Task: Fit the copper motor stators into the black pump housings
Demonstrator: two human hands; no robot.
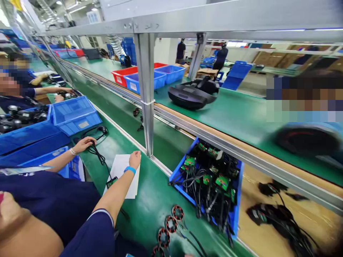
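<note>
The wearer's hands are cut off below the frame, fingers untold. Wound coils (170, 224) lie at the surface's near edge; a co-worker's hand (134, 159) touches paper (122, 167).

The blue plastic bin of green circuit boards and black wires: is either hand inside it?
No. The blue plastic bin sits apart to the right; the right hand rests on a white paper sheet and the left hand on a black cable.
</note>
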